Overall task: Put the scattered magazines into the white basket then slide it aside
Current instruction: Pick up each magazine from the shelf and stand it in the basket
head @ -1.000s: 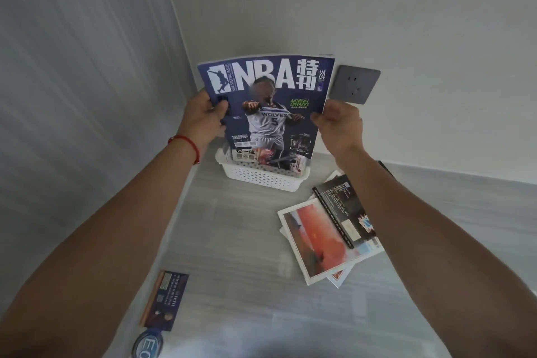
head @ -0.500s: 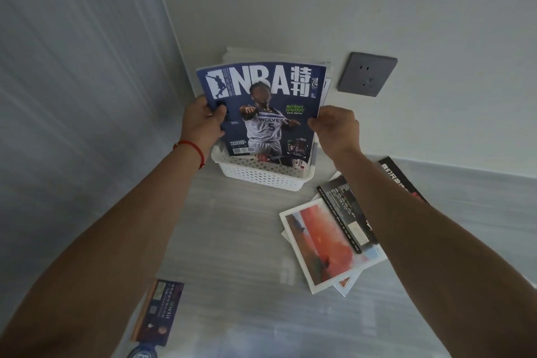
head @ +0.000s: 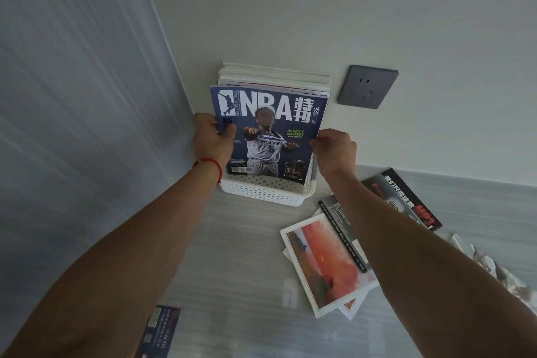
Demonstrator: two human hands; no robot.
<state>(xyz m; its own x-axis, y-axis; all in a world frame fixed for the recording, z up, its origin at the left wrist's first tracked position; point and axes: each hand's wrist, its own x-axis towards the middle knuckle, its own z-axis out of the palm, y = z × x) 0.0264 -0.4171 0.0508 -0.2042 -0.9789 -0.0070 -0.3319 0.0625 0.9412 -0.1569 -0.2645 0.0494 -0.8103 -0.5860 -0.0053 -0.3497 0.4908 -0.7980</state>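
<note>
A blue NBA magazine [head: 270, 116] stands upright with its bottom edge inside the white perforated basket [head: 261, 192], in front of other magazines [head: 273, 74] standing in it. My left hand [head: 213, 141] grips its left edge and my right hand [head: 334, 148] pinches its right edge. On the grey table to the right lie a magazine with a red-orange cover [head: 325, 261], a dark booklet [head: 341, 227] on top of it, and a black magazine with red lettering [head: 406, 197]. Another small dark magazine [head: 159, 331] lies near the bottom left.
The basket sits in the corner against the back wall, below and left of a grey wall socket [head: 367, 86]. A pale panel wall [head: 72, 96] closes off the left side. Crumpled printed paper [head: 494, 267] lies at the right edge of the table.
Both hands have lowered the NBA magazine further down into the basket, uncovering the tops of the magazines standing behind it.
</note>
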